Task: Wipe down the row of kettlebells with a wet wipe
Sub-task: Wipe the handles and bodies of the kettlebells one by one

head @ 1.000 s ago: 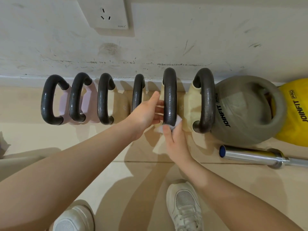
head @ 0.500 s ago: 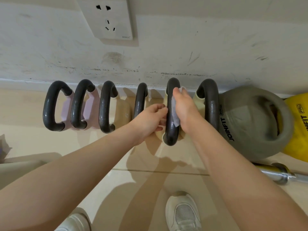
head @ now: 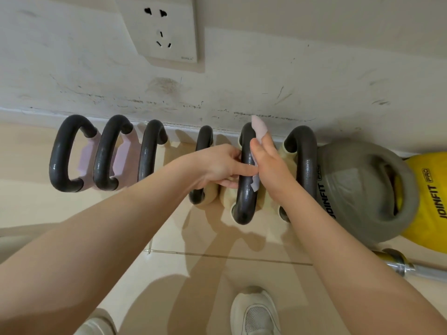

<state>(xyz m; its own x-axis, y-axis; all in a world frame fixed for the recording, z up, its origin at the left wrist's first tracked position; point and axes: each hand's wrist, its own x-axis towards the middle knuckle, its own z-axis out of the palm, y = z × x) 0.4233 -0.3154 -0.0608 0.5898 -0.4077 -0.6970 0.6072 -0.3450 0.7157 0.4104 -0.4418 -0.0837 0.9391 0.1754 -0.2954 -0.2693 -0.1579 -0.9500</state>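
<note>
hands (head: 271, 170) press wipe (head: 258, 128) on handle (head: 246, 189)

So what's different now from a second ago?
The right hand slid the wet wipe from the near end of the fifth kettlebell handle up towards the wall end. The left hand kept steadying that handle, its grip unchanged. The other kettlebells stayed put.

Viewpoint: one head-worn camera, above the floor (head: 242, 274).
Facing: forward and steeply down, toward the wall (head: 314, 68) base.
Nearness: close; forearms fill the lower frame, shoes (head: 256, 313) at the bottom edge.
Lens: wide-angle, edges bowed.
Shared: single view only.
</note>
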